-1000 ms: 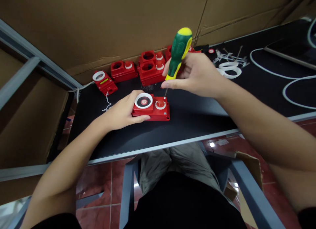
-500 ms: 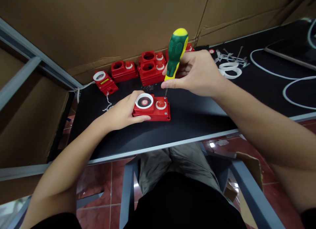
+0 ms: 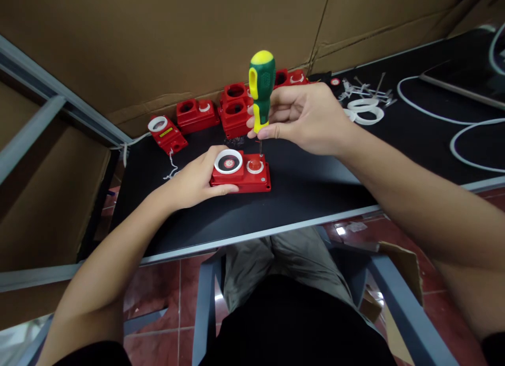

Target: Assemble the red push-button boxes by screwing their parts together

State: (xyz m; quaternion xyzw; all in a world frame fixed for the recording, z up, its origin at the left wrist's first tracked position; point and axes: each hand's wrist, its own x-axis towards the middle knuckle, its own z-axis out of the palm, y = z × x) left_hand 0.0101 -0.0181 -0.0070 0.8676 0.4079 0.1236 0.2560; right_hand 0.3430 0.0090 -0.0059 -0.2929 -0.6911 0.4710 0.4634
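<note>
A red housing (image 3: pixel 248 186) with a white ring (image 3: pixel 228 161) and a small red dome (image 3: pixel 254 166) lies flat on the black tabletop. My left hand (image 3: pixel 199 179) grips its left end, thumb along the front side and fingers behind. In my right hand (image 3: pixel 305 116) is a screwdriver (image 3: pixel 262 87) with a green and yellow handle, pinched low near the shaft. It stands almost upright, its tip at a screw in the housing's far right corner. Another screw head (image 3: pixel 263 180) shows at the near right corner.
Several red housings (image 3: pixel 197 115) stand along the cardboard wall (image 3: pixel 197 40). One with a white ring (image 3: pixel 168 134) trails a white cord (image 3: pixel 171 166). To the right lie white rings (image 3: pixel 366 115), metal pieces (image 3: pixel 366 90), a white cable (image 3: pixel 452 140) and a dark flat device (image 3: pixel 469 79).
The screwdriver has gone from leaning right to nearly upright, its handle turned in my fingers. My right hand has shifted slightly left. My left hand still grips the housing.
</note>
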